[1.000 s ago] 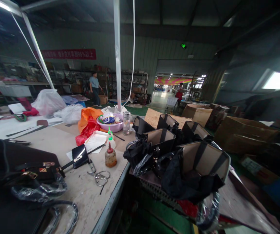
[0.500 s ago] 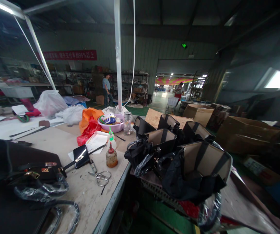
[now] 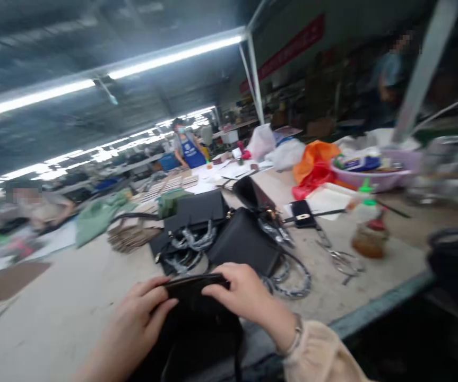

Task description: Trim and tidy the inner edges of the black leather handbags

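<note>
Low in the head view, a black bag (image 3: pixel 200 329) is held by its top edge between both my hands. My left hand (image 3: pixel 143 313) pinches the left end of that edge, thumb on the near side. At the right end my right hand (image 3: pixel 240 289) grips the same edge, fingers over the far side. The bag's lower part is dark and its detail cannot be made out. Just beyond it on the table lie black handbags (image 3: pixel 244 241) with plastic-wrapped handles (image 3: pixel 197 239).
To the right lie a phone (image 3: pixel 303 213), scissors (image 3: pixel 344 261) and a brown glue bottle (image 3: pixel 371 239), near the table edge (image 3: pixel 383 302). Behind them stands a lilac basin (image 3: pixel 396 172). Folded brown pieces (image 3: pixel 133 233) lie left. A co-worker in a blue apron (image 3: pixel 192 154) stands across the table.
The view has swung left and down, with some blur. My hands, out of view before, now show holding a black bag. The bags on the right have mostly left the picture.
</note>
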A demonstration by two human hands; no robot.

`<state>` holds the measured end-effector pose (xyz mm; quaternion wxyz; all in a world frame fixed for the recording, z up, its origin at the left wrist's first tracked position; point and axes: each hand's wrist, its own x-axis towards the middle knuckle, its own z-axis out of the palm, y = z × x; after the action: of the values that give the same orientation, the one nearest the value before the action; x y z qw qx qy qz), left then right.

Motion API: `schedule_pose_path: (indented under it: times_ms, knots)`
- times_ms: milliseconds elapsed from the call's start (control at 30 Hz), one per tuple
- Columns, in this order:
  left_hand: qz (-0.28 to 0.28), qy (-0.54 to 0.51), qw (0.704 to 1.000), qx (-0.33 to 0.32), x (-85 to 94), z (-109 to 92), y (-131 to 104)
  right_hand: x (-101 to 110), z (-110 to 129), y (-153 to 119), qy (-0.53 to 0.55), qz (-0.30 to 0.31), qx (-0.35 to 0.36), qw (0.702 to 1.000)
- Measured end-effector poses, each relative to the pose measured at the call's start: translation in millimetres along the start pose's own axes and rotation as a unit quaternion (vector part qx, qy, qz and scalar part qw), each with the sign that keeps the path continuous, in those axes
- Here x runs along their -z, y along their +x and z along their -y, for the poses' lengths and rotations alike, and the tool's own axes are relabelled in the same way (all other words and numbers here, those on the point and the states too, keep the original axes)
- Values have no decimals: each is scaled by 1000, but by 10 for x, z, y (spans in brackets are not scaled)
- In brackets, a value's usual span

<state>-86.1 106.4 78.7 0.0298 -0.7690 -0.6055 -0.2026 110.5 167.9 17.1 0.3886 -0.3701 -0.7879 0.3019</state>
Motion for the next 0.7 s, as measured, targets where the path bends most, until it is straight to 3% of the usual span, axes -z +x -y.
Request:
schedule_pose_path:
  times_ms: [67, 133, 700]
  knots:
    - [61, 41, 997, 20, 99, 80, -66, 23, -43, 24, 33, 3, 8, 999]
    - [76, 51, 995, 36, 108, 77, -62, 80, -65, 23, 53, 14, 18, 998]
    - [72, 31, 996, 34, 72, 21, -21, 79, -20, 50, 71, 10, 19, 997]
